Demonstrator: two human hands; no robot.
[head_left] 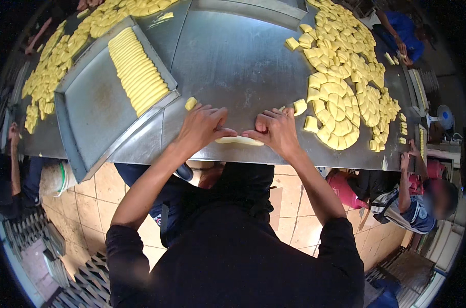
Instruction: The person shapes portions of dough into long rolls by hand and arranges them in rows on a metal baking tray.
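Observation:
A pale strip of dough [239,140] lies by the near edge of the steel table, between my two hands. My left hand [201,124] has its thumb on the strip's left part, its fingers bent against the tabletop. From the other side, my right hand [278,129] rests its thumb on the strip, with the fingers curled in. Just beyond my left fingertips sits a small yellow dough piece [191,103]. Another cut dough piece [299,107] touches or nearly touches my right fingers, which partly hide a bit of dough beside it.
To the left, a metal tray [92,102] holds a row of dough sticks [138,72]. Heaps of cut dough [335,110] cover the table's right side, with more dough [53,66] at far left. Another tray [253,13] stands at the back. Several people work around the table [228,66].

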